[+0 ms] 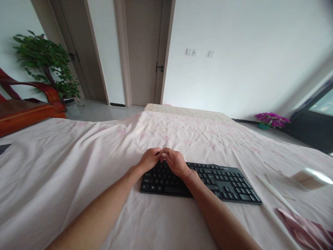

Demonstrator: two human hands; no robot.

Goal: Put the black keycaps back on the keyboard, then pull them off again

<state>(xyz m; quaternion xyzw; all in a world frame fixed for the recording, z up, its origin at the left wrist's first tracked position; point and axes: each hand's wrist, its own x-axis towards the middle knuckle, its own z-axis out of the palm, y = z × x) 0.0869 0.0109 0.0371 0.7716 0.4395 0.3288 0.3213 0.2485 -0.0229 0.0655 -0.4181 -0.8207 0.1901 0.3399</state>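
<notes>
A black keyboard [221,180] lies on a pale pink floral cloth [78,166] that covers the surface before me. Both hands meet over the keyboard's far left corner. My left hand [149,159] is closed, its fingertips pinched against those of my right hand [177,162], which is also closed. Between the fingertips a small clear wire-like thing [165,147] sticks up; I cannot make out what it is. My forearms reach in from the bottom edge.
At the right lie a clear box of thin sticks [309,178], a long white stick [278,195] and a crumpled pink cloth [307,229]. A red wooden bench [26,111] and a green plant [47,62] stand at the left. Purple flowers [272,119] sit at the far right.
</notes>
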